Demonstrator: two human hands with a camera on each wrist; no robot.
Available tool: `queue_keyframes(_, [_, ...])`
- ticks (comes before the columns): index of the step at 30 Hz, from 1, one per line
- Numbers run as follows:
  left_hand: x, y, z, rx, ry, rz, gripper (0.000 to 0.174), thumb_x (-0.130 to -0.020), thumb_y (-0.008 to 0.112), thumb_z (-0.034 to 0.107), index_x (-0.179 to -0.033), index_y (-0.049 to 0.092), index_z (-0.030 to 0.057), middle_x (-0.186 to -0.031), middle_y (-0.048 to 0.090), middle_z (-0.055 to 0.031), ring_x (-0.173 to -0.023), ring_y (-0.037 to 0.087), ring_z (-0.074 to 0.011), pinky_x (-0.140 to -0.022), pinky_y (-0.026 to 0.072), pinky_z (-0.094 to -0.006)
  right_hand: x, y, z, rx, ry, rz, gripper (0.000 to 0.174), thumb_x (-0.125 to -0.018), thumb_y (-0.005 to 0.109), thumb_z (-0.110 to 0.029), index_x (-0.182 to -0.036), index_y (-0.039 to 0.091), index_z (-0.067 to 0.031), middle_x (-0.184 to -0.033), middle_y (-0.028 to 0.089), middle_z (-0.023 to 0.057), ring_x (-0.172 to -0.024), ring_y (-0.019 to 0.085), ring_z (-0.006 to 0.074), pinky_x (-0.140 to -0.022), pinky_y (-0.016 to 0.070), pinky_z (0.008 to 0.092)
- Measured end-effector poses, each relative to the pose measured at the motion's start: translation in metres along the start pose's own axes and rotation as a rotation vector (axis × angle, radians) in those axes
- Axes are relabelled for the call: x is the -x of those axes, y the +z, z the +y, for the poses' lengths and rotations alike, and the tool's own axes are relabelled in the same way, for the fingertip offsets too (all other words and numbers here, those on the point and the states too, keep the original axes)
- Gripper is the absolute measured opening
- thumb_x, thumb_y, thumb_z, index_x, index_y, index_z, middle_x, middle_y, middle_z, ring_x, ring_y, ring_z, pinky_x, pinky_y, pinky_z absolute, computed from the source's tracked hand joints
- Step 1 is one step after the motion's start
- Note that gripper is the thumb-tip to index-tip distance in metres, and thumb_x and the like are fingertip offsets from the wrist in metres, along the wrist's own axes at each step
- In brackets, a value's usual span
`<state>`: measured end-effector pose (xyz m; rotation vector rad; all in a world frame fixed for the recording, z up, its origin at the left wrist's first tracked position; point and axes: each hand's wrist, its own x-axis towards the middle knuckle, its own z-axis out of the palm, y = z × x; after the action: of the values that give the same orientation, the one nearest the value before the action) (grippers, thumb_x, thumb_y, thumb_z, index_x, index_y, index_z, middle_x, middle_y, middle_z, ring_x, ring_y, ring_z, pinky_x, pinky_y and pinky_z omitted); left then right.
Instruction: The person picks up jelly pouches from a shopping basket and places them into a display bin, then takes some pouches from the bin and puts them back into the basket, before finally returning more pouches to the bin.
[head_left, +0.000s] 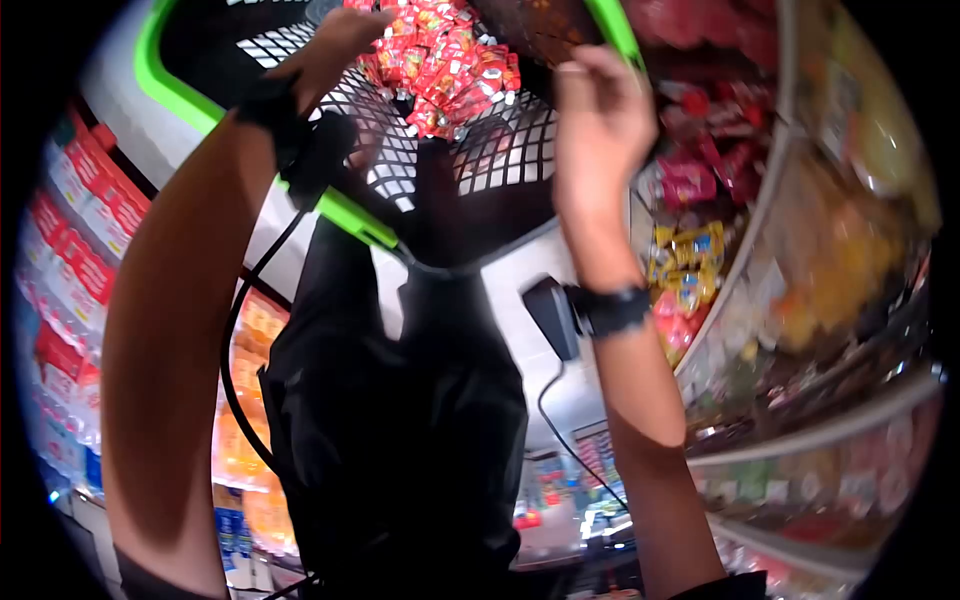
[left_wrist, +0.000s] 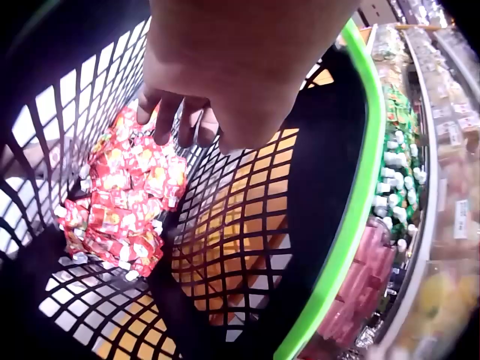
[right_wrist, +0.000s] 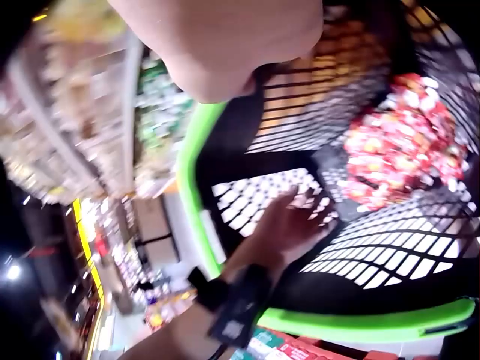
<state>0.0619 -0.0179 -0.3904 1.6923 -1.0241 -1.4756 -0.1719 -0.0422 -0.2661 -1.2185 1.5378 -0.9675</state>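
A black mesh shopping basket [head_left: 505, 150] with a bright green rim [head_left: 360, 218] stands in front of the person. Inside it lies a heap of small red packets [head_left: 435, 60], also seen in the left wrist view (red packets [left_wrist: 120, 199]). My left hand [head_left: 335, 48] reaches into the basket over the heap, its fingers [left_wrist: 169, 116] hanging loosely with nothing held. At the basket's right side, my right hand [head_left: 605, 125] is raised close to the rim, fingers bent loosely and nothing visible in them. The right wrist view is blurred and cuts off that hand's fingertips.
Shelves of bagged goods line the right, with yellow packets [head_left: 690, 250] and pink packets [head_left: 690, 180] beside the basket. Red-and-white packs [head_left: 75, 240] and orange bottles [head_left: 250, 430] stand on the left. Cables [head_left: 235, 340] run from both wrist cameras.
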Motion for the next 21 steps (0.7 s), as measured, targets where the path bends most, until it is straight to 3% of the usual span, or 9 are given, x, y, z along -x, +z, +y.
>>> queue_keyframes(1, [-0.021,0.015,-0.014,0.052,-0.426,-0.005,0.041,-0.084,0.058,0.039,-0.113,0.061,0.0103,-0.084,0.058,-0.0033,-0.078,0.054,-0.0141,-0.067,0.0418,-0.0266,-0.01,0.009,0.078,0.298,0.148,-0.059,0.02,-0.076,0.067,-0.006,-0.093,0.06,0.0017,-0.099,0.058,0.0151,-0.09,0.06,0.0235,-0.08,0.0479,0.0333])
queue_keyframes(3, [-0.045,0.051,-0.042,-0.169,-0.459,-0.142,0.038,-0.085,0.057,0.036,-0.112,0.061,0.0104,-0.08,0.06,-0.0059,-0.076,0.057,-0.0173,-0.064,0.0439,-0.0288,-0.021,0.03,0.146,0.606,0.58,-0.339,0.033,-0.07,0.072,-0.022,-0.092,0.064,0.0011,-0.091,0.066,0.0214,-0.09,0.065,0.0278,-0.082,0.0482,0.035])
queue_keyframes(4, [-0.058,0.066,-0.059,-0.28,-0.474,-0.222,0.037,-0.085,0.056,0.035,-0.112,0.061,0.0104,-0.078,0.061,-0.0071,-0.075,0.059,-0.0189,-0.063,0.0449,-0.0299,-0.025,0.039,0.19,0.543,0.697,-0.41,0.026,-0.08,0.067,-0.018,-0.094,0.062,0.0027,-0.088,0.064,0.0098,-0.079,0.059,0.0176,-0.071,0.0466,0.0297])
queue_keyframes(9, [-0.098,0.122,-0.193,-1.15,0.311,-0.528,0.017,-0.081,0.058,0.023,-0.084,0.066,0.0086,-0.075,0.063,-0.0177,-0.075,0.063,-0.0352,-0.063,0.0508,-0.0409,-0.046,0.06,0.332,0.554,1.268,-0.17,0.048,-0.079,0.067,-0.034,-0.113,0.054,-0.0021,-0.096,0.06,0.0114,-0.072,0.057,0.0217,-0.063,0.0488,0.0401])
queue_keyframes(14, [-0.084,0.159,-0.238,-0.548,-0.405,-0.11,0.026,-0.077,0.057,0.023,-0.083,0.068,0.0002,-0.083,0.063,-0.0271,-0.085,0.062,-0.0409,-0.076,0.0514,-0.0441,-0.036,0.107,0.352,1.04,1.279,0.065,0.072,-0.072,0.075,-0.035,-0.129,0.041,-0.0067,-0.114,0.051,0.0118,-0.099,0.059,0.0259,-0.08,0.0496,0.0414])
queue_keyframes(15, [-0.094,0.151,-0.222,-0.688,-0.387,-0.376,0.029,-0.075,0.062,0.023,-0.088,0.067,-0.0023,-0.089,0.062,-0.0308,-0.089,0.061,-0.0424,-0.08,0.0506,-0.0437,-0.033,0.12,0.338,1.224,1.215,0.146,0.078,-0.07,0.077,-0.034,-0.131,0.037,-0.0075,-0.119,0.048,0.012,-0.103,0.057,0.0263,-0.082,0.0492,0.0415])
queue_keyframes(17, [-0.082,0.151,-0.253,-0.557,-0.265,-0.214,0.028,-0.074,0.064,0.02,-0.09,0.066,-0.0029,-0.091,0.063,-0.0288,-0.089,0.061,-0.0429,-0.081,0.0503,-0.0441,-0.025,0.116,0.32,0.974,1.124,-0.031,0.08,-0.073,0.071,-0.018,-0.131,0.019,0.005,-0.124,0.032,0.0276,-0.116,0.042,0.0402,-0.094,0.0417,0.045])
queue_keyframes(19, [-0.076,0.159,-0.265,-0.535,-0.23,-0.046,0.026,-0.076,0.063,0.019,-0.088,0.065,-0.0037,-0.09,0.064,-0.0248,-0.09,0.06,-0.0432,-0.081,0.05,-0.0447,-0.001,0.099,0.326,0.837,0.817,-0.038,0.07,-0.075,0.066,-0.01,-0.128,0.023,0.0034,-0.12,0.032,0.0293,-0.114,0.043,0.0414,-0.091,0.0428,0.0447])
queue_keyframes(21, [-0.076,0.152,-0.257,-0.514,-0.148,-0.13,0.023,-0.075,0.061,0.019,-0.083,0.065,-0.0022,-0.088,0.064,-0.0222,-0.088,0.06,-0.0422,-0.078,0.0501,-0.0445,0.005,0.101,0.32,0.765,0.846,0.028,0.06,-0.078,0.061,-0.008,-0.126,0.026,0.0015,-0.117,0.031,0.0303,-0.103,0.048,0.0423,-0.087,0.0436,0.0455])
